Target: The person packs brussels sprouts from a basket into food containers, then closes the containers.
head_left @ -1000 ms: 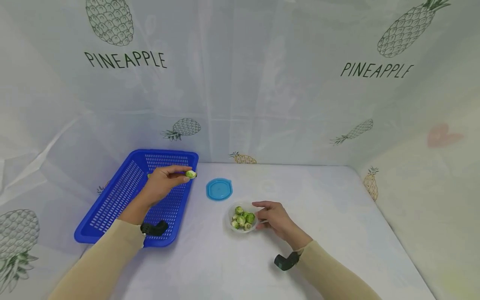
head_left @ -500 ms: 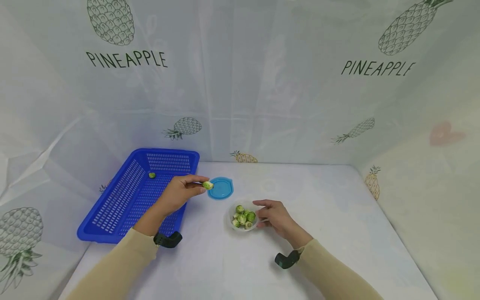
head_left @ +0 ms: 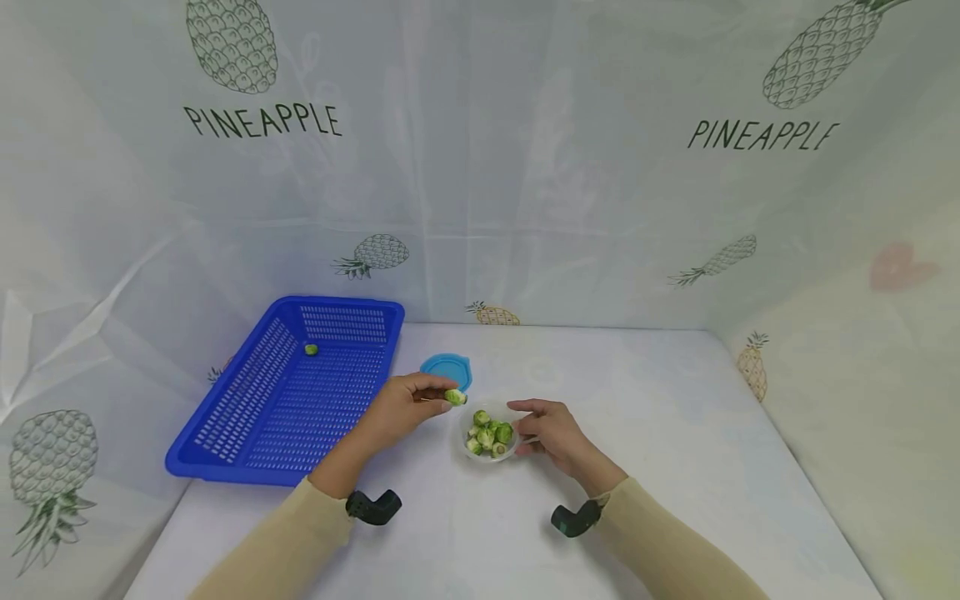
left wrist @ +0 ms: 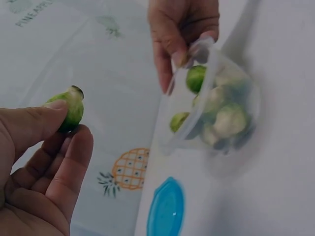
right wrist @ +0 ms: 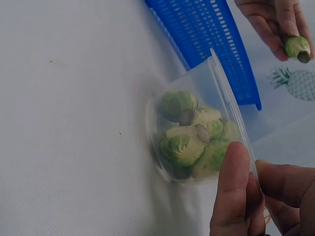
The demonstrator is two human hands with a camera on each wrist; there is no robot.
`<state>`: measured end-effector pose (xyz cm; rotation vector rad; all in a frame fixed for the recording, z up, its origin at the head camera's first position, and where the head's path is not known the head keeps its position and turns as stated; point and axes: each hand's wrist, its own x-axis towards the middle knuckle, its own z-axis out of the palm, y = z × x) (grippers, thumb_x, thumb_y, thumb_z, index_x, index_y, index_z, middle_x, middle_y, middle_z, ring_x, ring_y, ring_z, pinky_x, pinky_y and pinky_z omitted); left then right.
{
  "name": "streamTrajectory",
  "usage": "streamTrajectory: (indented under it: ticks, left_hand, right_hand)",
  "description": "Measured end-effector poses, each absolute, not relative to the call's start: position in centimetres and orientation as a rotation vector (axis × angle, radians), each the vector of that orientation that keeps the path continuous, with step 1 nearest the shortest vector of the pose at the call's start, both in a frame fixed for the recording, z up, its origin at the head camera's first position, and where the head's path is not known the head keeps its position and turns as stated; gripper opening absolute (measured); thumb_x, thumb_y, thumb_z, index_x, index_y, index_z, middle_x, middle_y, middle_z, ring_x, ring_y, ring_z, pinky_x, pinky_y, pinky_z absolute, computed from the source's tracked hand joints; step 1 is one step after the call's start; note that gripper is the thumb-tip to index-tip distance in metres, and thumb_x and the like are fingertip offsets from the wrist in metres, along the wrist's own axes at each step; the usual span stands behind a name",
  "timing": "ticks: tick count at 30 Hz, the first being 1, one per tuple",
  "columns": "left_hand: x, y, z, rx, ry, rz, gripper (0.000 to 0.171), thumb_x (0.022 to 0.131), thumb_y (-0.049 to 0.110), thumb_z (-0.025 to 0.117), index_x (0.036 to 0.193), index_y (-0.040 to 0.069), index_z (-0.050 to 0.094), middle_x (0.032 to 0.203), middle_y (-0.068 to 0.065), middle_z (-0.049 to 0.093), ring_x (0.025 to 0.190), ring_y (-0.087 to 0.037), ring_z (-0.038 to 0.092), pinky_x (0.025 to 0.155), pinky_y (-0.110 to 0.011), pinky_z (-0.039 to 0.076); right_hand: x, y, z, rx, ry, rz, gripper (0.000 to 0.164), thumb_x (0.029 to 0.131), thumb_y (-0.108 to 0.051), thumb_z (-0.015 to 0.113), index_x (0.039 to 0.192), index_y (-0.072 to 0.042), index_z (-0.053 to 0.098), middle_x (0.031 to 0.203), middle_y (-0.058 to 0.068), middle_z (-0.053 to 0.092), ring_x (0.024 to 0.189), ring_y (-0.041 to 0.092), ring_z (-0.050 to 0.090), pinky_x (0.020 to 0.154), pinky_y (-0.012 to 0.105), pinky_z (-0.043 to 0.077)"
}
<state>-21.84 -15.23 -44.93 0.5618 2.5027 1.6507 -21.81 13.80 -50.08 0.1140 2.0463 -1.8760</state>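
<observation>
Between thumb and fingertips, my left hand [head_left: 401,408] pinches a single Brussels sprout [left wrist: 74,109], held in the air just left of a small clear plastic tub [head_left: 463,450]. Several more Brussels sprouts [right wrist: 184,142] lie inside that tub, which stands upright on the table. My right hand [head_left: 555,435] grips the tub's right side at the rim, the thumb and fingers on either side of the wall in the right wrist view. Partly behind my left hand lies a blue lid [head_left: 448,367], flat on the table.
A blue perforated basket [head_left: 300,408] stands at the left of the table, with one Brussels sprout [head_left: 311,350] at its far end. White pineapple-print sheeting [head_left: 562,208] hangs behind the table and along the sides.
My left hand has carried the Brussels sprout from over the basket rightward and nearer, past the lid to beside the tub. The right hand has kept its place on the tub.
</observation>
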Motion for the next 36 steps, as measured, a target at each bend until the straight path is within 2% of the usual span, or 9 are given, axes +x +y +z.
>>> streamTrajectory:
  ticks: [14, 27, 36]
  left_hand:
    - [-20.3, -11.2, -47.4, 0.631, 2.553, 1.446, 0.026, 0.097, 0.005, 0.074, 0.121, 0.010, 0.079, 0.113, -0.003, 0.074, 0.105, -0.019, 0.068, 0.091, -0.035, 0.061]
    - [-20.1, -10.5, -48.2, 0.781, 2.679, 1.173, 0.024, 0.098, 0.006, 0.073, 0.119, 0.014, 0.079, 0.109, 0.003, 0.073, 0.098, -0.012, 0.065, 0.085, -0.031, 0.058]
    - [-20.3, -10.5, -48.6, 0.780, 2.671, 1.139, 0.023, 0.097, 0.006, 0.074, 0.117, 0.016, 0.080, 0.104, 0.006, 0.071, 0.093, -0.009, 0.061, 0.081, -0.027, 0.056]
  right_hand:
    - [-21.9, 13.8, -50.2, 0.119, 2.046, -1.882, 0.049, 0.094, 0.002, 0.066, 0.143, 0.001, 0.063, 0.088, 0.010, 0.065, 0.073, 0.016, 0.061, 0.066, 0.031, 0.063]
    - [-21.9, 13.8, -50.3, 0.087, 2.046, -1.890, 0.050, 0.093, 0.003, 0.064, 0.143, 0.001, 0.063, 0.085, 0.008, 0.064, 0.073, 0.016, 0.060, 0.068, 0.032, 0.063]
    - [-21.8, 13.7, -50.4, 0.096, 2.049, -1.892, 0.051, 0.091, 0.004, 0.062, 0.142, 0.001, 0.063, 0.086, 0.008, 0.064, 0.073, 0.016, 0.060, 0.068, 0.033, 0.064]
